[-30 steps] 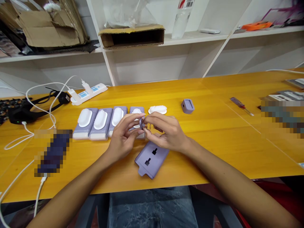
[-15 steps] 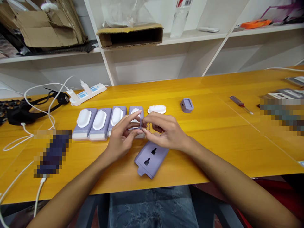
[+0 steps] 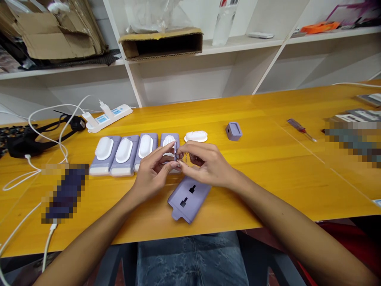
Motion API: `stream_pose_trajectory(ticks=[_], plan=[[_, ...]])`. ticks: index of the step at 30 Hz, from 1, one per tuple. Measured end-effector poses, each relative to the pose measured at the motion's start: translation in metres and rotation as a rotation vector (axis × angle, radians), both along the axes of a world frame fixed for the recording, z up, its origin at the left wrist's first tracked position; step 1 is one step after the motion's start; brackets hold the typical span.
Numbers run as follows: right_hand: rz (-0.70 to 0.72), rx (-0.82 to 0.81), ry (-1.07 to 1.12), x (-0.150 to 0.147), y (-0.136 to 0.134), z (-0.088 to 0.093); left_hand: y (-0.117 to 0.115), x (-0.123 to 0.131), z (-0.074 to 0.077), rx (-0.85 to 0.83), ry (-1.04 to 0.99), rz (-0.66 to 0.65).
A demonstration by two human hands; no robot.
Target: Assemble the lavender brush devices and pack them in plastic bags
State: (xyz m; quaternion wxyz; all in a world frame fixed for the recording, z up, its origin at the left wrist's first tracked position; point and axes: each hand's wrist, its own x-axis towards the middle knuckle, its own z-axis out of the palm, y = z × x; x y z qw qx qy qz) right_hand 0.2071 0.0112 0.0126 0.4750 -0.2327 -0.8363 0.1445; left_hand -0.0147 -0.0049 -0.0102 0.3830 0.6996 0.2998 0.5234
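Note:
Close together above the table, my two hands meet at a thin purple plastic piece (image 3: 176, 149) held upright on edge. My left hand (image 3: 153, 169) grips it between thumb and fingers. The fingers of my right hand (image 3: 206, 163) pinch at its right side, where small thin metal loops (image 3: 186, 157) dangle; what exactly the fingertips hold is too small to tell. Just below lies a flat purple panel (image 3: 190, 198) with two keyhole-like slots. Behind my hands, several purple cases (image 3: 101, 159) with white bristled brush heads (image 3: 124, 151) stand in a row, the rightmost partly hidden.
A loose white brush head (image 3: 195, 136) and a small purple block (image 3: 233, 131) lie beyond my hands. A screwdriver (image 3: 301, 129) rests at right. At left are a power strip (image 3: 110, 118), white cables, a black headset (image 3: 28, 143) and a blurred-out dark object (image 3: 67, 192).
The purple piece has turned slightly between my fingers. Both hands stay in nearly the same place, and the view has shifted very little.

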Motion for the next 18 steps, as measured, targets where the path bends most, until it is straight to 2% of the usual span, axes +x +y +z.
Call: stream_pose_trajectory(ticks=[7,12,18], plan=[[-0.016,-0.059,0.019,-0.0005,-0.0009,0.0003,0.0008,-0.0006,0.0028,0.001,-0.003,0.008],[-0.006,-0.101,0.042,-0.0015,-0.0011,0.0018,0.0028,-0.0009,0.0019,0.061,-0.001,0.019],[-0.012,-0.247,0.080,-0.0025,-0.0012,0.0037,0.0040,0.0010,0.0026,0.115,-0.013,0.011]])
